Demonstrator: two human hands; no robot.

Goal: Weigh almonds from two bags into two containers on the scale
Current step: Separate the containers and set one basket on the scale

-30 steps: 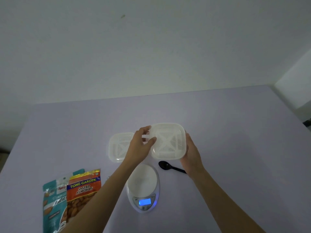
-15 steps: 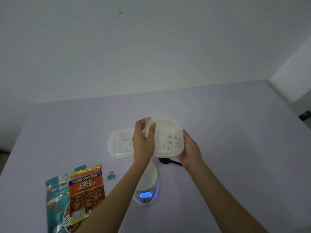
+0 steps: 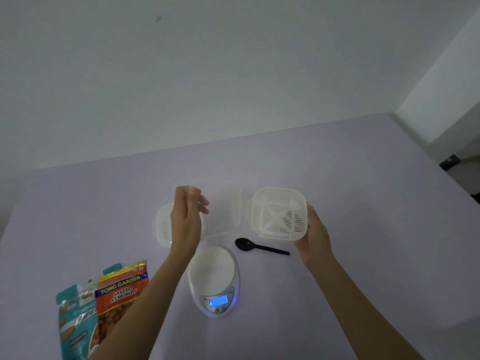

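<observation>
My right hand (image 3: pixel 313 239) holds a white square container with a slotted bottom (image 3: pixel 279 214) in the air, right of the scale. My left hand (image 3: pixel 187 219) pinches a clear, nearly see-through lid (image 3: pixel 220 206) by its left edge, just left of that container. A second white container (image 3: pixel 163 226) lies on the table, partly hidden behind my left hand. The white oval scale (image 3: pixel 213 271) sits below my hands with its blue display lit and its platform bare. An orange salted-almonds bag (image 3: pixel 122 292) lies over a teal almond bag (image 3: pixel 71 315) at the lower left.
A black plastic spoon (image 3: pixel 259 247) lies on the lilac table (image 3: pixel 363 203) just right of the scale, under the held container. A white wall runs behind the table's far edge. The table's right edge drops off near a dark object (image 3: pixel 449 162).
The clear lid has come off the container. My left hand has carried it to the left while my right hand has moved the container to the right, uncovering the spoon.
</observation>
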